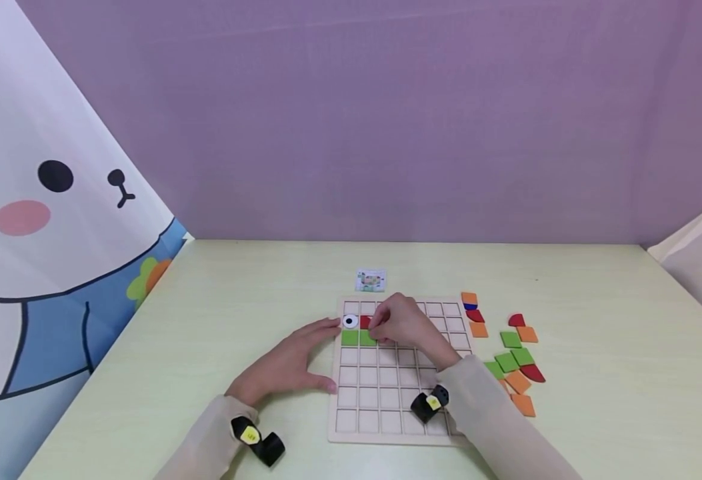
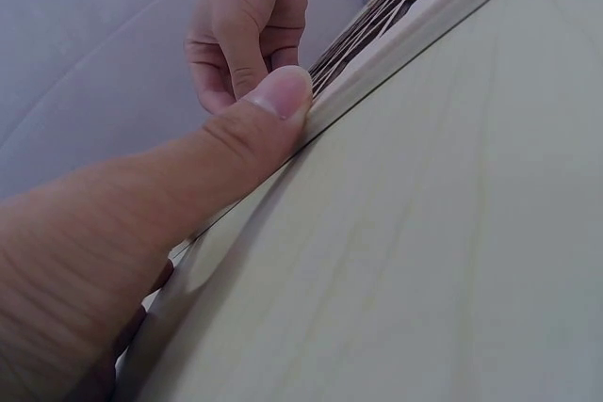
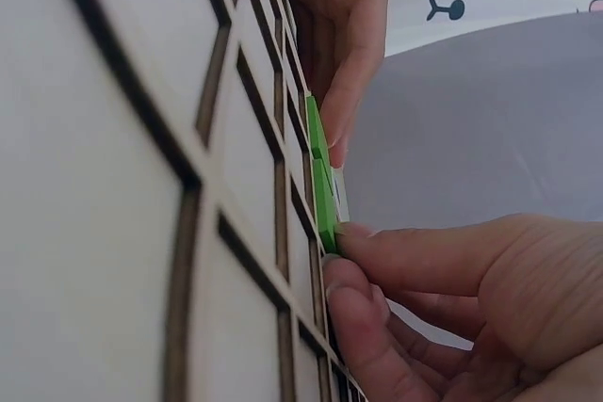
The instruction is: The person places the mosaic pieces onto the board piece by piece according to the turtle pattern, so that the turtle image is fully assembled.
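Note:
My right hand [image 1: 401, 322] is over the upper left of a wooden grid board [image 1: 351, 421], thumb and fingers drawn together at a green square tile [image 1: 367, 338]. In the right wrist view, its thumb tip touches the near corner of that green tile [image 3: 325, 209], while other fingers curl below. Another green tile [image 1: 349, 338] lies to its left. Above them sit a white tile with a black eye dot [image 1: 350, 321] and a red tile [image 1: 365, 322], partly hidden by the fingers. My left hand [image 1: 287, 363] rests along the board's left edge, its thumb [image 2: 273, 101] against the side.
Right of the board lie loose green tiles [image 1: 511, 339], orange tiles [image 1: 523, 405] and red rounded pieces [image 1: 533, 373]. An orange and blue piece [image 1: 469, 300] is near the board's upper right corner. A small picture card [image 1: 371, 280] lies behind the board. A purple cloth [image 1: 411, 120] hangs behind the table.

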`<state>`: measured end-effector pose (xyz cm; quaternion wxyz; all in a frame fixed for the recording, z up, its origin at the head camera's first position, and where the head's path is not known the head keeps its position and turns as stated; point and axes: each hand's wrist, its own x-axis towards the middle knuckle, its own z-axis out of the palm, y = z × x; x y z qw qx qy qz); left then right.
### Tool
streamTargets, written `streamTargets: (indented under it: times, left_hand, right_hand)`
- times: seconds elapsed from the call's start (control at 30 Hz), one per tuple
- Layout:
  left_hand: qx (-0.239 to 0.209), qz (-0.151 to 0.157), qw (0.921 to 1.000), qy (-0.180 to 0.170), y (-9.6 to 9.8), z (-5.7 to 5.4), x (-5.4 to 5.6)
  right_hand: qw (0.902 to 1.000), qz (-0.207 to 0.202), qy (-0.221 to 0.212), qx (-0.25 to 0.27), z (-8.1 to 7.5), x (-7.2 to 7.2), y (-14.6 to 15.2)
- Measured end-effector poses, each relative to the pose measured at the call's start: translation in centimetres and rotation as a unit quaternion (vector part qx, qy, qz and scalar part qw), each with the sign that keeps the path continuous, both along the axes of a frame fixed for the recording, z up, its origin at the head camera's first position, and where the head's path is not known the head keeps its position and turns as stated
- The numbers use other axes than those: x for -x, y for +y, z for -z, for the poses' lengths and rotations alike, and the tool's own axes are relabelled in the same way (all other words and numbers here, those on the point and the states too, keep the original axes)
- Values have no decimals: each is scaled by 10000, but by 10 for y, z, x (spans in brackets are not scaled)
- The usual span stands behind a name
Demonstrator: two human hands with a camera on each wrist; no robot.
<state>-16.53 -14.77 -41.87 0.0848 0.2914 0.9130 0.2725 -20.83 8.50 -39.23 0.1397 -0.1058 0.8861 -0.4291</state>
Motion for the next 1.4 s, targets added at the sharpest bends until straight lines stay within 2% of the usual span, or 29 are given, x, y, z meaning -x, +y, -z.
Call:
streamTargets:
  times: [0.23,0.43,0.73,1.03,1.4]
  left_hand:
    - [10,-17,10000,4,-2,0,1]
    - [-33,43,10000,32,0,3,2]
    - [17,42,9999,107,1,6,2]
    - [4,-7,10000,56,1,4,1]
    - [-18,-45,10000,-35,0,1,-1]
  right_hand:
    - [10000,-2,53,-14,0,1,-1]
    - [9990,-20,350,-291,-5,-2,9]
    - [9958,96,631,-652,-11,-1,44]
    - [9941,-22,901,-607,-18,-2,85]
    - [9931,191,763,-872,-22,-9,117]
